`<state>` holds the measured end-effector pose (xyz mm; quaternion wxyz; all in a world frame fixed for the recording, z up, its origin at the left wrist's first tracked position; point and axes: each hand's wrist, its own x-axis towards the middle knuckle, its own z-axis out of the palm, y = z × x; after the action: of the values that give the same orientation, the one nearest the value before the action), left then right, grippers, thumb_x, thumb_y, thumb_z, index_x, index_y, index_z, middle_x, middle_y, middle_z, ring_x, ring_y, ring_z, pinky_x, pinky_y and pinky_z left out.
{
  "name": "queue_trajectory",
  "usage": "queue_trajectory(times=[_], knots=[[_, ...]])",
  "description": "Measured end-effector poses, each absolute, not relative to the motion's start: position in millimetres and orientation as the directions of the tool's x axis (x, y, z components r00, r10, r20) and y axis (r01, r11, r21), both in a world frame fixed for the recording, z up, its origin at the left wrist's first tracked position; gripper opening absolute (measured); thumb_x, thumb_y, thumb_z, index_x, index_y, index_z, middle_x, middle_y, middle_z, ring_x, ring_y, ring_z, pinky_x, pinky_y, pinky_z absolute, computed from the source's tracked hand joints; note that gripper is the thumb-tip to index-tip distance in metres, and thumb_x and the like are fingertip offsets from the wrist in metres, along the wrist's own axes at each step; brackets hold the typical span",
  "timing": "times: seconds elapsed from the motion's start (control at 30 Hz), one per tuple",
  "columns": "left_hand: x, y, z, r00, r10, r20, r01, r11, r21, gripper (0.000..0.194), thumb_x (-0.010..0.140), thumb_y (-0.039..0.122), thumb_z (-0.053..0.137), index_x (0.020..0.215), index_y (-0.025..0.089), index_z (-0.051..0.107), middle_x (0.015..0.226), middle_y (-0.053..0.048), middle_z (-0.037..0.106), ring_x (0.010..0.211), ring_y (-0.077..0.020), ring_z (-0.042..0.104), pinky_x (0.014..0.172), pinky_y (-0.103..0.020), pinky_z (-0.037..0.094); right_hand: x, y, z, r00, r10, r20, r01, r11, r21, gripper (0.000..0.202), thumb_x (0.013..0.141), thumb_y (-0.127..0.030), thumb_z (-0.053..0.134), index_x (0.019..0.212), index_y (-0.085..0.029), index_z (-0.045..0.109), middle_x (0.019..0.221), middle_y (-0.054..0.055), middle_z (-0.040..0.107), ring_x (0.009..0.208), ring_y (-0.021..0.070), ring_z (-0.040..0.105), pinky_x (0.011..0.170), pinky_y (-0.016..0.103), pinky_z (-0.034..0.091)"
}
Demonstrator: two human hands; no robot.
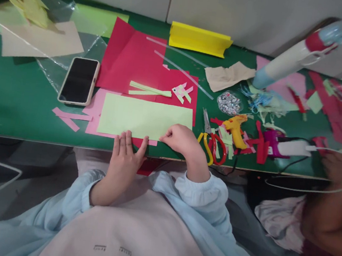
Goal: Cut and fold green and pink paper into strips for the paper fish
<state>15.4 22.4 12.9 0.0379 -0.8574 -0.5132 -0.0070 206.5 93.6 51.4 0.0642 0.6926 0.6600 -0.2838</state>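
Note:
A light green paper sheet (145, 118) lies flat over pink and red paper near the table's front edge. My left hand (125, 160) rests at its lower edge, palm down, with fingers spread. At the sheet's lower right edge, my right hand (180, 139) has its thumb and fingers pinched together on the paper. Above the sheet, light green strips (149, 90) and a woven paper fish (182, 92) lie on red paper (132, 60). Scissors with red and yellow handles (211, 144) are just right of my right hand.
A phone (78, 81) lies left of the sheets. To the right are a yellow glue gun (236, 130), a bag of small beads (229, 103), paper scraps and a leaning bottle (296, 56). Another person's arm (334, 200) is at the far right. Yellow folded card (199, 40) stands behind.

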Motion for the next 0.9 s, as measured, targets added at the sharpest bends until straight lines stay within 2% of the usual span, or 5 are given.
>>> queue_trajectory(times=[0.2,0.4,0.53,0.67,0.9], knots=[[16.9,22.7,12.2,0.468,0.882,0.053,0.883,-0.469,-0.004,0.057,0.095,0.022,0.057,0.149,0.028,0.042,0.152,-0.025,0.041,0.136,-0.0425,0.045,0.111,-0.067,0.034,205.7,96.3,54.3,-0.046,0.867,-0.497,0.953,-0.111,-0.282,0.026,0.084,-0.039,0.066,0.071,-0.019,0.076,0.073,0.006,0.073,0.068,0.0152,0.063,0.056,0.025,0.033],[23.2,23.5,23.3,0.465,0.885,0.034,0.885,-0.465,0.004,0.056,0.094,0.029,0.059,0.148,0.029,0.045,0.151,-0.023,0.044,0.135,-0.0428,0.048,0.110,-0.069,0.031,205.6,98.3,54.0,-0.045,0.865,-0.500,0.950,-0.116,-0.288,0.024,0.082,-0.037,0.067,0.069,-0.019,0.076,0.071,0.006,0.073,0.068,0.0158,0.064,0.056,0.025,0.033],[31.7,17.1,22.1,0.448,0.894,-0.003,0.894,-0.448,0.018,0.061,0.092,0.032,0.062,0.149,0.018,0.045,0.152,-0.028,0.039,0.139,-0.0461,0.041,0.111,-0.067,0.032,205.9,98.8,53.1,-0.039,0.867,-0.496,0.950,-0.122,-0.287,0.022,0.080,-0.036,0.068,0.069,-0.020,0.076,0.073,0.006,0.074,0.071,0.0169,0.066,0.057,0.026,0.034],[37.4,11.8,15.0,0.561,0.827,-0.024,0.825,-0.556,0.103,0.063,0.094,0.032,0.056,0.149,0.006,0.040,0.156,-0.023,0.034,0.145,-0.0382,0.034,0.118,-0.060,0.028,206.3,98.6,52.2,-0.047,0.879,-0.474,0.953,-0.103,-0.286,0.023,0.080,-0.037,0.067,0.068,-0.020,0.076,0.074,0.007,0.074,0.073,0.0173,0.067,0.058,0.025,0.035],[11.2,19.3,14.3,0.495,0.861,0.113,0.853,-0.507,0.122,0.055,0.101,0.033,0.039,0.142,-0.002,0.047,0.148,-0.023,0.046,0.139,-0.0329,0.046,0.120,-0.052,0.029,207.2,97.1,53.2,-0.045,0.874,-0.484,0.952,-0.109,-0.285,0.022,0.081,-0.038,0.068,0.074,-0.018,0.077,0.078,0.007,0.075,0.075,0.0168,0.067,0.061,0.024,0.037]])
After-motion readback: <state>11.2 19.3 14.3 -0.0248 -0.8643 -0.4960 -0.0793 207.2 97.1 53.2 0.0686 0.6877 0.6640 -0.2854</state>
